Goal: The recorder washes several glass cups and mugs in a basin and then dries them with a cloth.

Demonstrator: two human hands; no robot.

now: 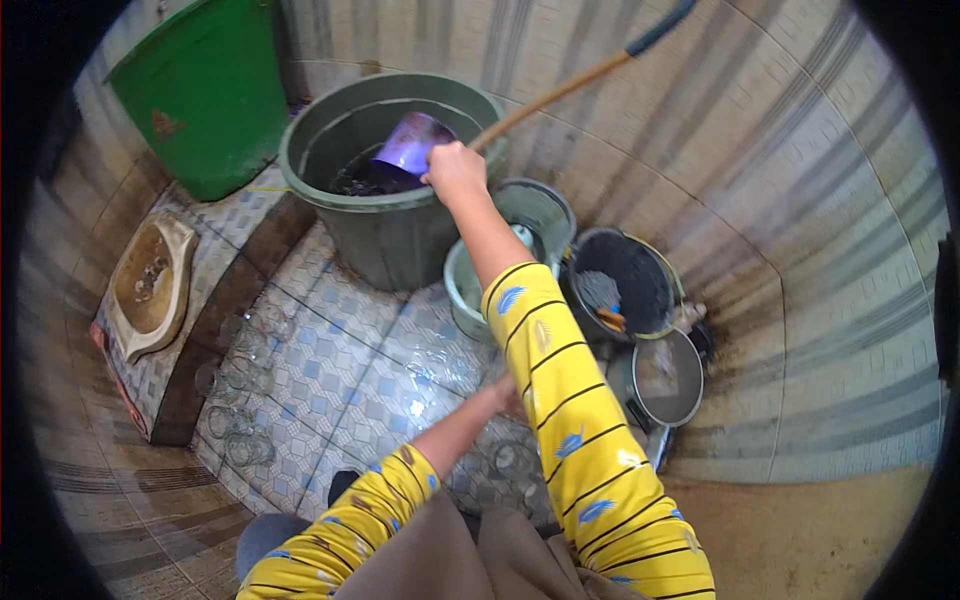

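My right hand point(457, 172) grips a purple water dipper point(405, 148), tilted inside the large grey-green bucket point(375, 245) over dark water. Its fingers are closed at the dipper's near end. My left hand point(511, 396) is low over the wet tiles, mostly hidden behind my right forearm, so its fingers do not show clearly. Several clear drinking glasses point(512, 460) stand on the floor below the left hand. More glasses point(243, 447) are grouped at the left beside the raised step.
Right of the big bucket are a pale green pail point(463, 290), a black bucket point(640, 265) with a grey scrubber, and a metal pot point(690, 385). A wooden stick point(560, 92) leans across the back. A squat toilet point(180, 290) and a green panel point(215, 100) are at the left.
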